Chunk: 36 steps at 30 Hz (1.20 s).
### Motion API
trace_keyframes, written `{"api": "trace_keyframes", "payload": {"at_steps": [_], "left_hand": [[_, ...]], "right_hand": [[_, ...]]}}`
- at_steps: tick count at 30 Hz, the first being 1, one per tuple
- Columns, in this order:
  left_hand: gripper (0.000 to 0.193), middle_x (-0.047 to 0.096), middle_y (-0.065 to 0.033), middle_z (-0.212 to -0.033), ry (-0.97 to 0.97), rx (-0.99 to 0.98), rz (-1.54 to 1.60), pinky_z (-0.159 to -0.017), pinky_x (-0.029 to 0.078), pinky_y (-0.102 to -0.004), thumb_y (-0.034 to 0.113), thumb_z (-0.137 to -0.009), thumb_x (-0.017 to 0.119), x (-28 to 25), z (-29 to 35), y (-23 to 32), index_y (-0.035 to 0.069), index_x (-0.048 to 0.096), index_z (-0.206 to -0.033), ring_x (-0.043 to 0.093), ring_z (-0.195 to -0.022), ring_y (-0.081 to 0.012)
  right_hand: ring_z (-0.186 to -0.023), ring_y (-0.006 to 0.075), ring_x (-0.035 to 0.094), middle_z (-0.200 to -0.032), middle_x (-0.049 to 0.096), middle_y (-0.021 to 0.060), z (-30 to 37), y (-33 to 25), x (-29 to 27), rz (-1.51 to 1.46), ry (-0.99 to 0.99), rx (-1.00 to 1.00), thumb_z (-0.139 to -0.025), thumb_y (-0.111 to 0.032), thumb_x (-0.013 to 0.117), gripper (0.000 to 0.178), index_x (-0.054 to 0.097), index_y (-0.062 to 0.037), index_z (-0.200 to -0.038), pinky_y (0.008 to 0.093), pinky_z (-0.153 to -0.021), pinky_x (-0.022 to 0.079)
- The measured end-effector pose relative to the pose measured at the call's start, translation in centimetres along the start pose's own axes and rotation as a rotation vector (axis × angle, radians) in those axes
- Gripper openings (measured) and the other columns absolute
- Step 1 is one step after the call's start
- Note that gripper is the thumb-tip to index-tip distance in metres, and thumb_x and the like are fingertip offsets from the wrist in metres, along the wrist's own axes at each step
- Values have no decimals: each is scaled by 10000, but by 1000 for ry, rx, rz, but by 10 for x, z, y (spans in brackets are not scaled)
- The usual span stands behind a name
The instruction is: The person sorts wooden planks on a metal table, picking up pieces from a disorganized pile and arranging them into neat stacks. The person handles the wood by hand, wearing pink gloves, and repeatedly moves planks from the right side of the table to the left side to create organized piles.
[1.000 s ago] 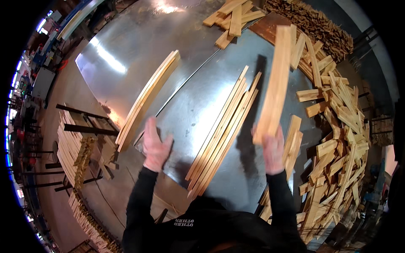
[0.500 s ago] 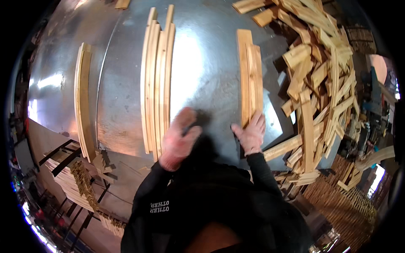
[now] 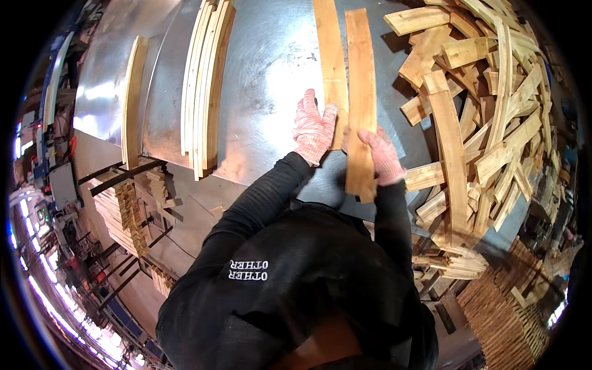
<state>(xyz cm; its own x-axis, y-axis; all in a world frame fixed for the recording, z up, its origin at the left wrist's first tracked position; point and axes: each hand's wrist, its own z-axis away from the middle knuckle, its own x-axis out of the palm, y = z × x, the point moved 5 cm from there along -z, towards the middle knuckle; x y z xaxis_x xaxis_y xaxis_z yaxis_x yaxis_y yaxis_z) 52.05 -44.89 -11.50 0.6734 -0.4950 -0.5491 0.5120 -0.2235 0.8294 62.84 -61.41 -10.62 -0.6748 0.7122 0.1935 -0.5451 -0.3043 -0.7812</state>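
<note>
In a pinkish knitted glove, my right hand [image 3: 385, 159] grips the lower part of a curved wooden slat [image 3: 361, 80]. Its thumb lies over the slat's face, and fingertips show past the far edge. Just to the left, a second wooden slat [image 3: 330, 55] lies lengthwise on the metal table [image 3: 265, 117]. My left hand [image 3: 313, 129], gloved likewise, is against that slat's left edge near its lower end, with fingers extended and apart. The held slat's near end reaches further toward me than the other's.
A jumbled pile of wooden pieces [image 3: 481, 105] covers the table's right side. To the left stand a row of slats on edge [image 3: 206, 92] and a smaller group [image 3: 131, 105]. Stacked wood [image 3: 117, 216] sits on a dark frame below the table's left edge.
My right hand has taken hold of the right slat, which is now apart from its neighbour and nearer me. My left hand has moved right to the other slat. The view has shifted.
</note>
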Motion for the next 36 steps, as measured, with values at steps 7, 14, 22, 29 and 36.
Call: {"api": "trace_keyframes", "payload": {"at_steps": [7, 14, 22, 29, 36], "left_hand": [[1056, 319, -346, -1506, -159, 5, -714, -1071, 370, -584, 464, -768, 802, 52, 25, 37, -40, 272, -1529, 362, -1377, -479], [762, 616, -263, -1117, -463, -473, 1165, -911, 550, -471, 227, -821, 662, 0, 17, 11, -54, 370, -1465, 659, -948, -354], [892, 616, -289, -1134, -642, -658, 2069, -832, 577, -568, 699, -891, 570, -35, 52, 10, -6, 440, -1421, 670, -932, -426], [890, 626, -236, -1115, -523, -551, 1397, -872, 571, -497, 614, -866, 706, -26, 49, -47, -32, 433, -1414, 672, -944, -350], [748, 595, -159, -1279, -431, -345, 1037, -1018, 487, -371, 238, -824, 779, -67, 47, 11, -4, 434, -1442, 600, -1168, -227]], "right_hand": [[-1176, 410, 617, -1420, 533, 241, 140, -78, -119, 1611, 665, 57, -796, -329, 787, 955, 273, -185, -1588, 478, -1002, 501], [-1266, 413, 538, -1422, 506, 247, 146, -40, -246, 1560, 720, -165, -727, -258, 842, 1027, 281, -99, -1573, 485, -1055, 463], [-1043, 272, 671, -1151, 669, 183, 82, -88, -93, 526, -50, -87, -780, -311, 818, 867, 405, 29, -1463, 362, -905, 560], [-1047, 297, 690, -1125, 688, 213, -115, -49, 36, -100, -426, 12, -956, -301, 663, 505, 564, 69, -1286, 366, -940, 562], [-1128, 253, 658, -1198, 682, 185, -101, -66, 79, -95, -234, 0, -938, -157, 677, 399, 611, 43, -1276, 338, -1010, 519]]}}
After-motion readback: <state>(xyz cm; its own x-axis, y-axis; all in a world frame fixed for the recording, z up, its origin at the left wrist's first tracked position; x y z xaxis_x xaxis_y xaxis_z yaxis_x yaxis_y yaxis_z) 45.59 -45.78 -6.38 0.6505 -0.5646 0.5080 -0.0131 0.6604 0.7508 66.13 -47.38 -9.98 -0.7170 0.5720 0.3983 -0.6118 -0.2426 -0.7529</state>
